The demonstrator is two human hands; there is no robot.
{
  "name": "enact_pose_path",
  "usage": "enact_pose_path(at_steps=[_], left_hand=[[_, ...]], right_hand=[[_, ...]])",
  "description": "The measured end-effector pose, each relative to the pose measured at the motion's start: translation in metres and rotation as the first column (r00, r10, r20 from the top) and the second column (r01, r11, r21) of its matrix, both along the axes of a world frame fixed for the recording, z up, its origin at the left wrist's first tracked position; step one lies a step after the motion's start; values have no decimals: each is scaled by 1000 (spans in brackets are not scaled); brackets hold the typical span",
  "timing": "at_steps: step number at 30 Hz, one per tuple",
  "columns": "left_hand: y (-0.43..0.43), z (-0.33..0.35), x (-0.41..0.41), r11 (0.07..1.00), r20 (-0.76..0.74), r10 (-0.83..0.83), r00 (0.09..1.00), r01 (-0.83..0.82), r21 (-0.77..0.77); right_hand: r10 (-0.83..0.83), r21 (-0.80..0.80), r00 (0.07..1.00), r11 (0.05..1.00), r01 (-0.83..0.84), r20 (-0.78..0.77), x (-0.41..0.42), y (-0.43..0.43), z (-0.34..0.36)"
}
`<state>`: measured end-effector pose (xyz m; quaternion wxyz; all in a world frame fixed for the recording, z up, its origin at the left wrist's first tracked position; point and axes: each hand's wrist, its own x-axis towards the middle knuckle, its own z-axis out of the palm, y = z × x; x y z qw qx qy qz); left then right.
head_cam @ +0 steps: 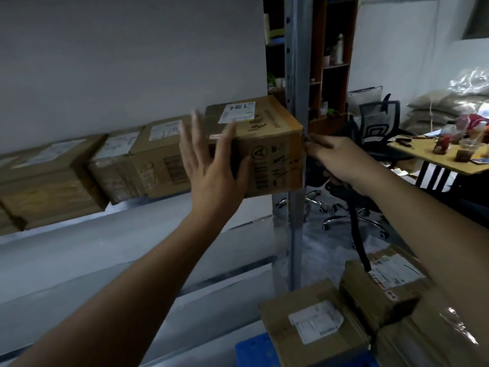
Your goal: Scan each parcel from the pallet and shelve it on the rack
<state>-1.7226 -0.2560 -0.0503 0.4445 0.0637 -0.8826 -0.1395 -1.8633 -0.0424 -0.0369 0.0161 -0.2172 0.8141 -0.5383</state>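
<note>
A brown cardboard parcel [267,144] with a white label on top sits at the right end of the rack shelf [79,234], beside the metal upright [297,75]. My left hand [209,160] lies flat against the parcel's front left corner, fingers spread and slightly blurred. My right hand [341,160] touches the parcel's right edge with its fingertips while gripping a black scanner [316,173], whose dark cord hangs down. Several more labelled parcels [312,327] are stacked on the blue pallet [251,350] at the lower right.
Other parcels [158,160] line the same shelf to the left, packed side by side. A lower shelf level shows below. Behind the upright stand an office chair [378,123], a cluttered wooden table [436,160] and a dark bookcase.
</note>
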Motion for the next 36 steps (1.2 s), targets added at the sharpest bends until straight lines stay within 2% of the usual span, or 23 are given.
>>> enact_pose_path(at_steps=[2, 4, 6, 12, 21, 23, 25, 27, 28, 30, 32, 34, 36], left_hand=[[-3, -11, -15, 957, -32, 43, 999, -50, -285], [-7, -14, -28, 921, -49, 100, 994, -112, -373], [-12, -12, -41, 919, -15, 152, 988, -147, -366], [-11, 1, -70, 942, 108, 162, 981, -121, -313], [0, 0, -65, 953, 106, 157, 982, -123, -276], [3, -5, -57, 957, 47, 113, 992, -96, -274], [6, -24, -48, 955, -95, -6, 995, -22, -294], [11, -60, -36, 934, -190, -222, 956, 153, -323], [13, -85, -28, 908, -176, -345, 922, 281, -311], [17, -143, -9, 824, -16, -542, 840, 528, -205], [17, -204, 2, 732, 241, -656, 715, 680, -24], [19, -258, 5, 746, 545, -631, 552, 625, 229], [17, -302, 5, 820, 749, -536, 389, 449, 355]], right_hand=[[-54, -3, 998, 999, 54, 12, -4, -7, 2], [-83, -10, 996, 996, 83, 28, -5, -9, 2], [-97, -5, 995, 995, 97, 37, -6, -10, 0], [-148, 59, 989, 987, 148, -15, -9, -3, -8], [-130, 150, 978, 976, 155, -164, 22, 20, -25], [-137, 185, 976, 968, 168, -168, 33, 26, -28], [-158, 219, 977, 958, 187, -145, 48, 35, -35], [-185, 239, 978, 949, 205, -101, 64, 46, -45], [-193, 247, 979, 947, 205, -72, 73, 51, -53], [-210, 256, 978, 945, 204, -6, 92, 60, -71], [-252, 266, 966, 936, 231, 49, 115, 65, -94], [-303, 283, 948, 922, 264, 100, 140, 68, -122], [-334, 313, 924, 912, 266, 187, 165, 67, -155]])
